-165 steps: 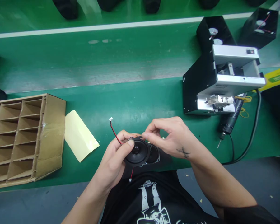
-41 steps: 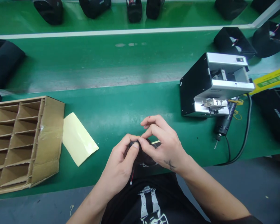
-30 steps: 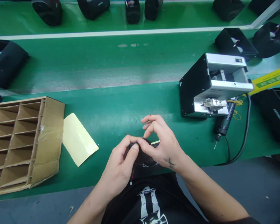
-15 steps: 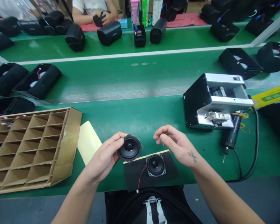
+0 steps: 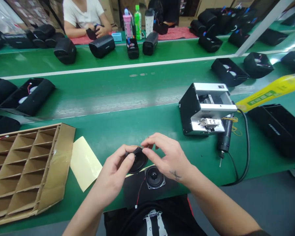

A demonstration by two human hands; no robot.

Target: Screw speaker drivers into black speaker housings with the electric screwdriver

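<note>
A round black speaker (image 5: 138, 161) is held by its left edge in my left hand (image 5: 115, 170), above the green table. My right hand (image 5: 166, 155) reaches the speaker's upper right edge with thumb and forefinger, which look pinched at its rim; whether they grip it or something small there is hard to tell. Just below lies a second speaker (image 5: 154, 177) with a metal frame, face up on a black sheet (image 5: 134, 190). From it a thin red wire (image 5: 139, 191) runs to a small white plug. A pale yellow sheet (image 5: 85, 164) lies left of my left hand.
On the left stands a divided cardboard box (image 5: 56, 167). A silver and black machine (image 5: 206, 108) is at the right, beside an electric screwdriver (image 5: 225, 137) and cable. Black speaker housings (image 5: 229, 72) rest farther back. A person (image 5: 85, 16) works across the table.
My right hand has moved left to the held speaker, which is now tilted. The camera view has shifted, so the machine and box appear farther left.
</note>
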